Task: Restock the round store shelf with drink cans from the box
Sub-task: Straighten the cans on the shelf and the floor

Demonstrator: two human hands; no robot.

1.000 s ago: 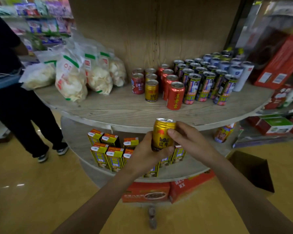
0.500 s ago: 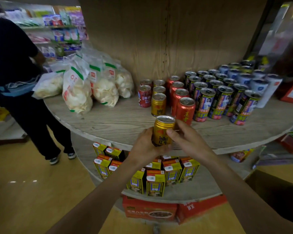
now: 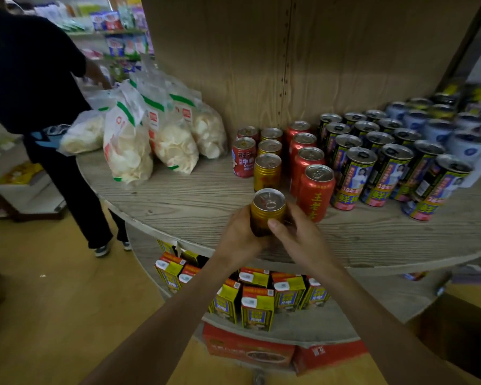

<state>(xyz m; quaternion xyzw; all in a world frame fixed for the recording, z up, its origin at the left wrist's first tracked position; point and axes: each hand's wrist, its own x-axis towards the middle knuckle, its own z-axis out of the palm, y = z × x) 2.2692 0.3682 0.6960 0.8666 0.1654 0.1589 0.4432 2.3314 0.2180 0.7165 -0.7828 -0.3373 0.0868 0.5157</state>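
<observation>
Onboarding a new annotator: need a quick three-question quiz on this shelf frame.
1. True or false: the left hand and the right hand both hold the gold can.
2. What stands on the lower tier beneath the hands? A) drink cartons B) snack bags C) glass bottles
3. How many cans make up the gold row on the top tier, behind the held one?

Key: 1 true; 2 A; 3 three.

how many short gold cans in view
4: one short gold can in left hand and right hand; three lined up on the round wooden shelf; more may hide behind.
</observation>
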